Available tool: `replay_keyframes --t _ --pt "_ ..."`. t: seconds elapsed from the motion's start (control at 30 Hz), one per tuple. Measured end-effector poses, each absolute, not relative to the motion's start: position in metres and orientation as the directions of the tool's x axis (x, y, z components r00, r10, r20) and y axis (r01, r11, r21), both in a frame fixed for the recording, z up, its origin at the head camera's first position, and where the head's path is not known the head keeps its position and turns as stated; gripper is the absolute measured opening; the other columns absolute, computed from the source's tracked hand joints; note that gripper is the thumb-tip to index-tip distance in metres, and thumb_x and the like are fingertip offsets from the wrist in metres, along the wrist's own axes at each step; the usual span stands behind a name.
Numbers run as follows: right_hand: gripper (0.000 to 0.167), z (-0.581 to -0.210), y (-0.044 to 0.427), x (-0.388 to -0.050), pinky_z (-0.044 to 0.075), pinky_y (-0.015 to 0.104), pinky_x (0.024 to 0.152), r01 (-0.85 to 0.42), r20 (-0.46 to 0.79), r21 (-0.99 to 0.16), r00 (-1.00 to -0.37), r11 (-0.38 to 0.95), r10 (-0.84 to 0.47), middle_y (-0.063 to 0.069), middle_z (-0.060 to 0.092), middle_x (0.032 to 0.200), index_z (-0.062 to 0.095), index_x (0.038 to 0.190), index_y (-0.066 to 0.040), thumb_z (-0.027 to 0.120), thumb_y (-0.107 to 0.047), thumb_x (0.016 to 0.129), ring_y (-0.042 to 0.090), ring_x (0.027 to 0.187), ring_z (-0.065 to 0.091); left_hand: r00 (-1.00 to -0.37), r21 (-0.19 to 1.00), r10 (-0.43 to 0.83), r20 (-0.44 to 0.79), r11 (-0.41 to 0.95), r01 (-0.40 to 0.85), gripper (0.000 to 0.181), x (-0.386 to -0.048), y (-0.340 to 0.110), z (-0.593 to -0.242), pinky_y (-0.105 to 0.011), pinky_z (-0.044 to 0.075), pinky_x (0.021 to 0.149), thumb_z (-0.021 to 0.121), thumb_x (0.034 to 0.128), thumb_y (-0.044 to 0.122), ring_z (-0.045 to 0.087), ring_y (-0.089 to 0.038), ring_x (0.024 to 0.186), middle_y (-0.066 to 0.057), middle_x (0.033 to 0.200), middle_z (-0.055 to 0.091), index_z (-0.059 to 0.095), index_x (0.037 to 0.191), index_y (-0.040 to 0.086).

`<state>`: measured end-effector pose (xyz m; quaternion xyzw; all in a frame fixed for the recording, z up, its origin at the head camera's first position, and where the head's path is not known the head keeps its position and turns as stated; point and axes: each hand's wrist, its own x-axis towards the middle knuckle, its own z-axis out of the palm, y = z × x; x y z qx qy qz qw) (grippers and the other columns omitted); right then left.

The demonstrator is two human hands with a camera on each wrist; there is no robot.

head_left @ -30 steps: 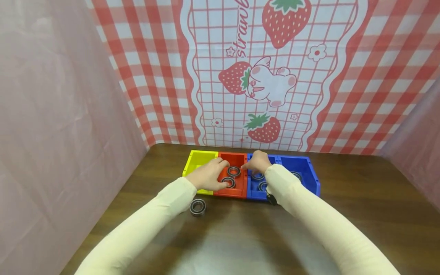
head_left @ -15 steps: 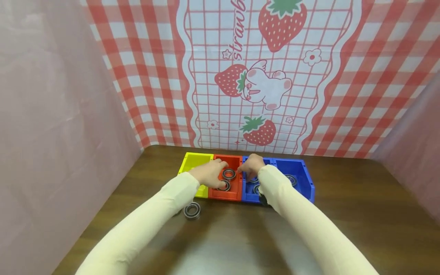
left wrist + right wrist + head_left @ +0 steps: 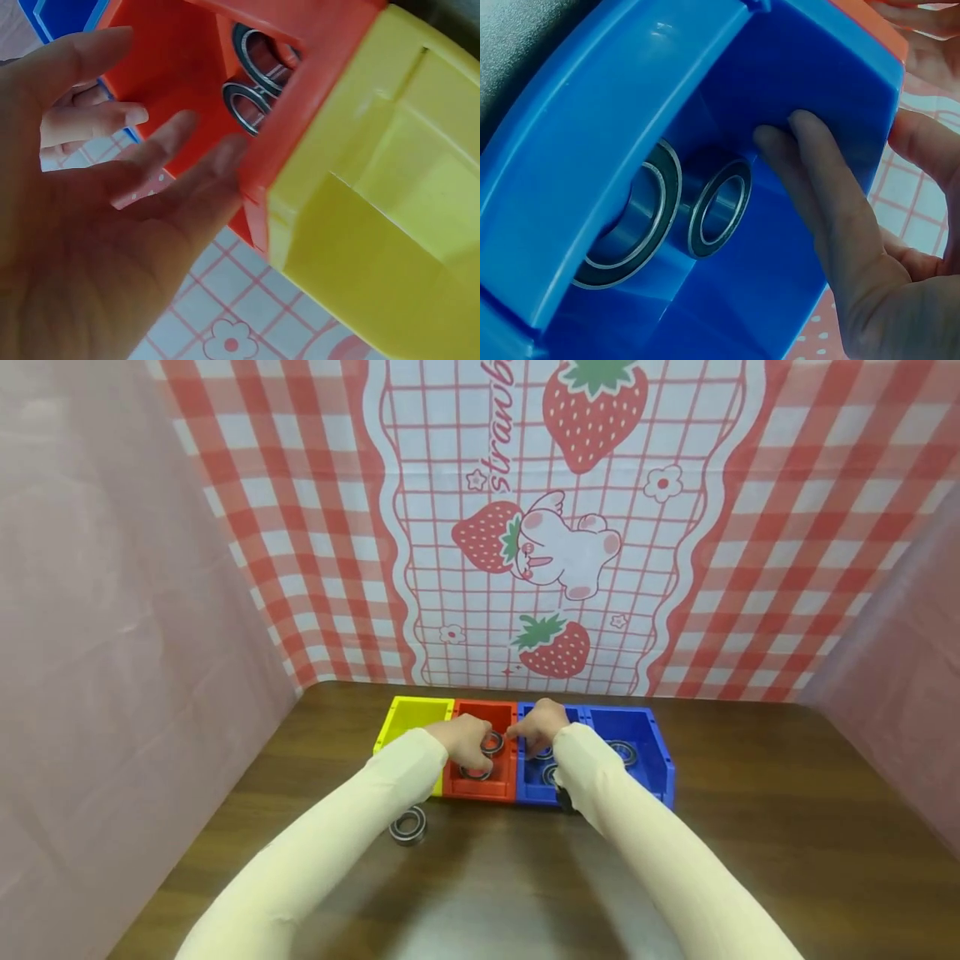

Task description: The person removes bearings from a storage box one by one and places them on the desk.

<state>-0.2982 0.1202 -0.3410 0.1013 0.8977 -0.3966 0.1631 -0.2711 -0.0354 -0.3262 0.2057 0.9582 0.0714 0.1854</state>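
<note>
My left hand (image 3: 465, 742) is over the red bin (image 3: 480, 789), fingers spread and bent slightly, holding nothing. In the left wrist view its fingertips (image 3: 229, 154) are close to the wall beside the yellow bin (image 3: 360, 240); contact is unclear. Two ball bearings (image 3: 259, 64) lie in the red bin. My right hand (image 3: 543, 724) reaches into the middle blue bin (image 3: 536, 792), its straight fingers (image 3: 829, 161) along the inner wall near the red bin. The right thumb is at that bin's edge. Two more bearings (image 3: 720, 206) lie there, apart from the fingers.
A loose bearing (image 3: 408, 825) lies on the wooden table (image 3: 480, 893) in front of the yellow bin. The far right blue bin (image 3: 637, 727) holds another bearing (image 3: 622, 753). Behind the joined row hangs a checked strawberry cloth (image 3: 322, 527); pink curtains flank the table.
The head view has shifted, so the scene slides left. My left hand has moved slightly right over the red bin, its fingers drawn closer together. The right hand stays at the middle blue bin.
</note>
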Motion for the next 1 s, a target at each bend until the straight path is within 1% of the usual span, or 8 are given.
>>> replay_keyframes --t 0.23,0.4,0.47,0.63,0.7,0.77,0.83,1.0 --pt "0.036 -0.34 0.117 -0.298 0.059 0.037 0.077 0.309 -0.369 -0.658 -0.927 0.686 0.064 0.021 0.069 0.086 0.061 0.103 0.009 0.075 -0.016 0.081 0.025 0.065 0.072 -0.863 0.16 0.333 -0.38 0.943 0.293 0.04 -0.275 -0.027 -0.323 -0.028 0.051 0.077 0.069 0.0848 0.035 0.055 -0.016 0.083 -0.003 0.096 0.062 0.058 0.112 0.009" --pt "0.037 -0.342 0.118 -0.299 0.059 0.038 0.078 0.306 -0.365 -0.667 -0.929 0.679 0.06 0.02 0.067 0.086 0.061 0.102 0.009 0.076 -0.016 0.08 0.028 0.073 0.073 -0.867 0.138 0.298 -0.399 0.954 0.265 0.045 -0.276 -0.023 -0.323 -0.031 0.052 0.081 0.067 0.0864 0.037 0.054 -0.016 0.086 -0.003 0.101 0.061 0.057 0.12 0.008" --pt "0.039 -0.343 0.118 -0.3 0.059 0.038 0.078 0.309 -0.367 -0.668 -0.928 0.677 0.061 0.02 0.066 0.087 0.06 0.103 0.01 0.076 -0.016 0.08 0.029 0.074 0.073 -0.869 0.141 0.295 -0.397 0.955 0.26 0.044 -0.275 -0.022 -0.324 -0.031 0.052 0.078 0.068 0.0855 0.036 0.054 -0.016 0.084 -0.003 0.1 0.062 0.058 0.117 0.008" --pt "0.04 -0.347 0.119 -0.301 0.059 0.037 0.075 0.315 -0.374 -0.66 -0.925 0.682 0.065 0.02 0.067 0.088 0.06 0.105 0.01 0.076 -0.017 0.08 0.025 0.064 0.072 -0.873 0.16 0.287 -0.394 0.957 0.242 0.032 -0.273 -0.019 -0.331 -0.027 0.048 0.065 0.07 0.0836 0.034 0.054 -0.015 0.074 -0.003 0.087 0.061 0.06 0.1 0.009" --pt "0.039 -0.349 0.118 -0.301 0.059 0.036 0.073 0.318 -0.377 -0.661 -0.924 0.68 0.066 0.019 0.067 0.084 0.061 0.103 0.01 0.076 -0.017 0.08 0.023 0.06 0.071 -0.876 0.164 0.277 -0.396 0.96 0.229 0.031 -0.272 -0.019 -0.334 -0.026 0.047 0.063 0.07 0.0833 0.034 0.055 -0.015 0.073 -0.002 0.084 0.06 0.061 0.098 0.009" --pt "0.037 -0.349 0.118 -0.301 0.059 0.036 0.073 0.322 -0.379 -0.663 -0.923 0.676 0.067 0.018 0.067 0.08 0.062 0.1 0.009 0.077 -0.017 0.08 0.022 0.058 0.071 -0.878 0.17 0.269 -0.396 0.961 0.217 0.031 -0.271 -0.019 -0.336 -0.027 0.048 0.065 0.071 0.0827 0.033 0.055 -0.015 0.074 -0.002 0.085 0.06 0.062 0.1 0.009" --pt "0.035 -0.348 0.119 -0.301 0.059 0.036 0.074 0.318 -0.379 -0.663 -0.923 0.678 0.063 0.017 0.067 0.077 0.063 0.098 0.009 0.076 -0.018 0.08 0.022 0.058 0.071 -0.879 0.178 0.261 -0.398 0.962 0.206 0.033 -0.271 -0.019 -0.337 -0.029 0.05 0.07 0.071 0.0825 0.033 0.056 -0.016 0.078 -0.003 0.088 0.062 0.063 0.104 0.009" --pt "0.034 -0.343 0.12 -0.3 0.059 0.037 0.078 0.306 -0.37 -0.664 -0.927 0.682 0.056 0.018 0.07 0.081 0.064 0.097 0.009 0.076 -0.018 0.081 0.022 0.06 0.072 -0.875 0.182 0.264 -0.406 0.962 0.206 0.043 -0.273 -0.018 -0.338 -0.034 0.051 0.083 0.071 0.0829 0.033 0.057 -0.018 0.087 -0.004 0.1 0.064 0.063 0.118 0.009"
